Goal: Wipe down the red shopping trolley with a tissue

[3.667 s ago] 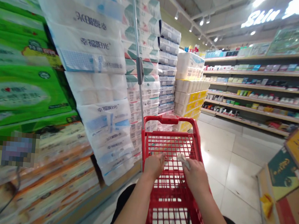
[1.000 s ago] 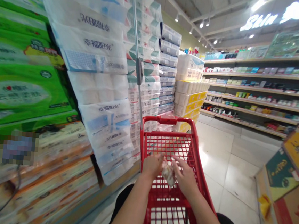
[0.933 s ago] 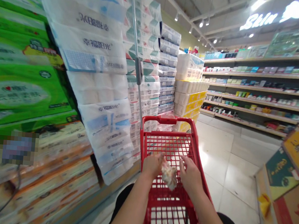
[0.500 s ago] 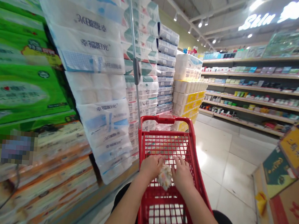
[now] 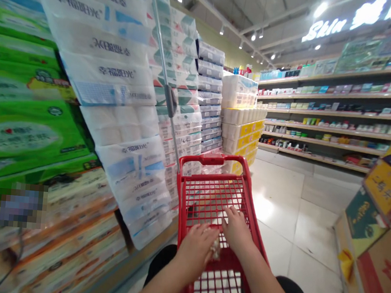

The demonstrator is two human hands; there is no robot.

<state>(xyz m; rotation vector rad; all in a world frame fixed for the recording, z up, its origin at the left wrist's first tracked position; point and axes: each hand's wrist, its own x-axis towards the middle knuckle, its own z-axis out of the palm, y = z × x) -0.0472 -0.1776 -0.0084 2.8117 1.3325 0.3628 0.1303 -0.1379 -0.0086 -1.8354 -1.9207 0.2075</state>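
Note:
Both my hands are above a red shopping cart (image 5: 182,200). My left hand (image 5: 196,246) is over the near part of the cart, its fingers bent and slightly blurred around a small crumpled pale thing (image 5: 216,249). Most of this thing is hidden behind the fingers, and its kind is not clear. Further forward, my right hand (image 5: 236,227) hovers over the red grid on the right, fingers stretched and a little apart, with nothing visible in it. A grey metal pole (image 5: 169,99) rises from the cart's far left corner.
Tall stacks of packed toilet paper (image 5: 120,71) and green tissue packs (image 5: 19,126) stand close on the left. Yellow-banded paper packs (image 5: 242,134) stand ahead. Cardboard boxes (image 5: 382,254) line the right side of the tiled floor (image 5: 315,221). Stocked shelves (image 5: 335,114) are behind.
My left hand has come back toward me and partly covers the crumpled pale thing, which has shifted nearer too. My right hand stays almost in place. The view has tilted up slightly.

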